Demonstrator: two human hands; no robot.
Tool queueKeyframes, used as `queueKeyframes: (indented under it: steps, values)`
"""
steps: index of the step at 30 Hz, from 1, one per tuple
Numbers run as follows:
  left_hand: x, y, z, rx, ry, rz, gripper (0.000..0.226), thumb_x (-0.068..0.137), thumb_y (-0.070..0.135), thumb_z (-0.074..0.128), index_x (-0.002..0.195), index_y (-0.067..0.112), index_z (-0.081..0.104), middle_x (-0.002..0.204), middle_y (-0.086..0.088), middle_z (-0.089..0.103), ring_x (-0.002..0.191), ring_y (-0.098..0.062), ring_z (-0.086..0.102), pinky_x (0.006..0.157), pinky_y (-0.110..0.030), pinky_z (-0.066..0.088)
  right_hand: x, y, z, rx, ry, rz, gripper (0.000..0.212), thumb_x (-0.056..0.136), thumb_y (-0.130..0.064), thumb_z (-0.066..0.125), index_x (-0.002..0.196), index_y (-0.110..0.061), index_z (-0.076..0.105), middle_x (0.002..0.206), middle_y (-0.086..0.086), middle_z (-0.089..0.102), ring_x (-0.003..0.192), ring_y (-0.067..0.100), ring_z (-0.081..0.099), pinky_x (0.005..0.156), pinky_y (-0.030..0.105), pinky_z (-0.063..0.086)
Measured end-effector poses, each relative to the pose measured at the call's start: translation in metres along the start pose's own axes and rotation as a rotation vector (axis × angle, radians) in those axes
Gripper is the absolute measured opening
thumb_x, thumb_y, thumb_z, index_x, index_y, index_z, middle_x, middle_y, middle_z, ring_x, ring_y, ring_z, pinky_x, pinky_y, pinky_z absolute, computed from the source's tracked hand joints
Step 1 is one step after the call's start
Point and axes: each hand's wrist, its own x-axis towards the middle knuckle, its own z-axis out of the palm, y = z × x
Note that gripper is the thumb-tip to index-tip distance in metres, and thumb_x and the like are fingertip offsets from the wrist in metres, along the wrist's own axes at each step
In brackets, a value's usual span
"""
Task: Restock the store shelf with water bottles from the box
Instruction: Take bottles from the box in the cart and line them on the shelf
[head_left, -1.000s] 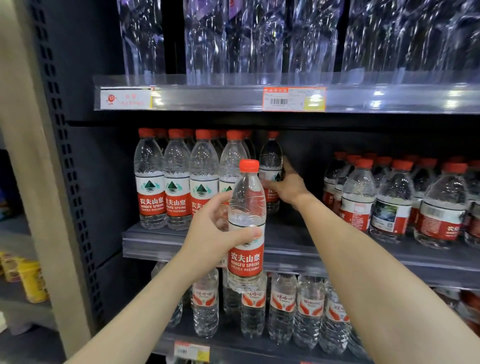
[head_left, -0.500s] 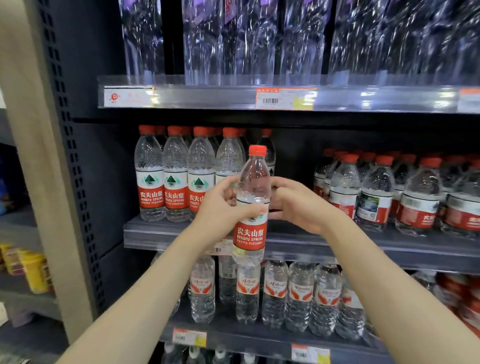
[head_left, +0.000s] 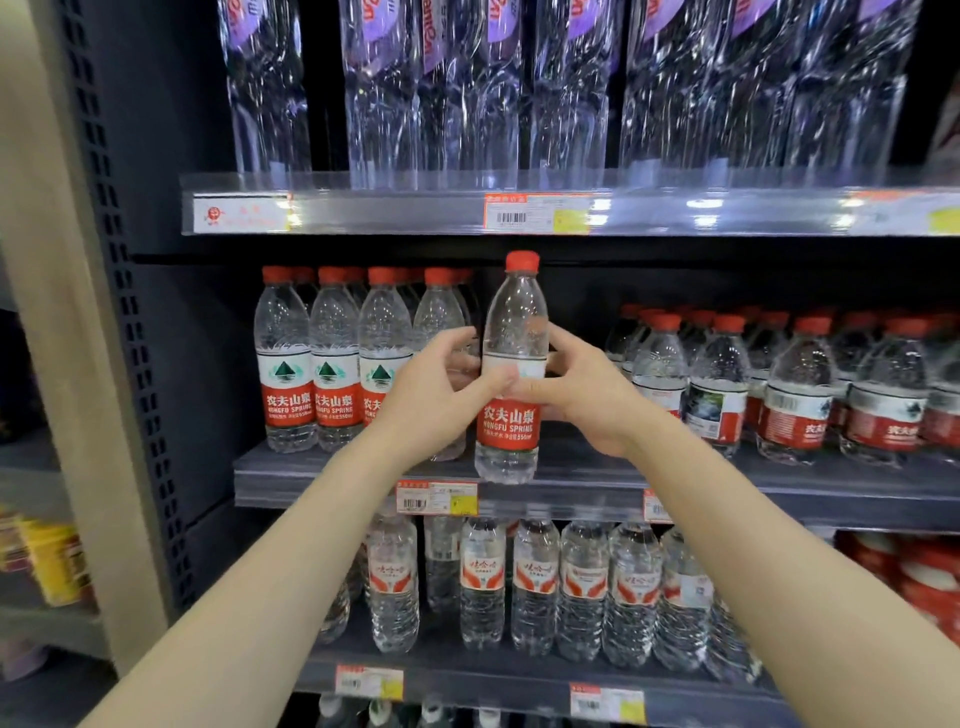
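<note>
A clear water bottle (head_left: 511, 332) with a red cap and red label is held upright in front of the middle shelf (head_left: 332, 475), its base at the shelf's front edge. My left hand (head_left: 436, 387) grips its left side with the thumb across the label. My right hand (head_left: 587, 384) grips its right side, thumb meeting the left one. A row of the same red-capped bottles (head_left: 332, 358) stands on the shelf just left of it. The box is not in view.
Another group of red-capped bottles (head_left: 800, 384) fills the shelf's right part, with a dark gap behind the held bottle. Tall clear bottles (head_left: 467, 93) stand on the shelf above; smaller bottles (head_left: 535, 587) line the shelf below. A beige pillar (head_left: 57, 312) borders the left.
My right hand left a bottle deep on the shelf and came back to the held bottle. Both hands lifted that bottle up and a little right, toward the gap.
</note>
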Motion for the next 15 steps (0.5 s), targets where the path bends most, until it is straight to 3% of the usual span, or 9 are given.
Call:
queueKeyframes:
  steps: [3,6,8,12,15]
  values:
    - [-0.009,-0.003,-0.001,0.168,0.027,0.051,0.073,0.091,0.064,0.067,0.153,0.032,0.044,0.135,0.011,0.063,0.111,-0.01,0.069,0.081,-0.02,0.053,0.006,-0.005,-0.007,-0.009,0.049,0.016,0.062,0.08,-0.006,0.085,0.125,-0.041,0.061,0.12,0.015,0.07,0.105,0.027,0.074,0.084,0.041,0.063]
    - [-0.016,-0.007,0.004,0.499,0.113,0.145,0.06,0.1,0.05,0.059,0.154,0.033,0.041,0.143,0.008,0.06,0.127,-0.015,0.059,0.089,-0.031,0.047,0.017,0.001,-0.007,-0.046,0.079,0.021,0.065,0.08,-0.002,0.084,0.129,-0.037,0.059,0.113,0.009,0.074,0.103,0.026,0.074,0.084,0.044,0.063]
    - [-0.018,-0.011,0.007,0.629,0.146,0.156,0.057,0.101,0.047,0.055,0.154,0.031,0.041,0.143,0.004,0.059,0.128,-0.022,0.056,0.091,-0.036,0.047,0.024,0.007,-0.003,-0.066,0.109,0.01,0.061,0.079,-0.001,0.085,0.119,-0.042,0.061,0.108,0.005,0.076,0.1,0.024,0.075,0.086,0.046,0.063]
    - [-0.019,-0.02,0.009,0.74,0.159,0.152,0.055,0.101,0.046,0.053,0.152,0.027,0.047,0.137,0.001,0.062,0.121,-0.025,0.059,0.089,-0.037,0.048,0.036,0.023,0.007,-0.149,0.196,-0.021,0.064,0.077,-0.006,0.087,0.128,-0.033,0.058,0.107,-0.003,0.075,0.096,0.015,0.074,0.082,0.036,0.063]
    - [-0.023,-0.026,0.009,0.733,0.198,0.154,0.051,0.101,0.044,0.053,0.146,0.02,0.054,0.13,-0.002,0.068,0.118,-0.025,0.062,0.092,-0.039,0.049,0.045,0.041,0.01,-0.182,0.283,-0.02,0.074,0.075,-0.014,0.089,0.138,-0.03,0.053,0.114,-0.005,0.073,0.101,0.015,0.072,0.086,0.039,0.062]
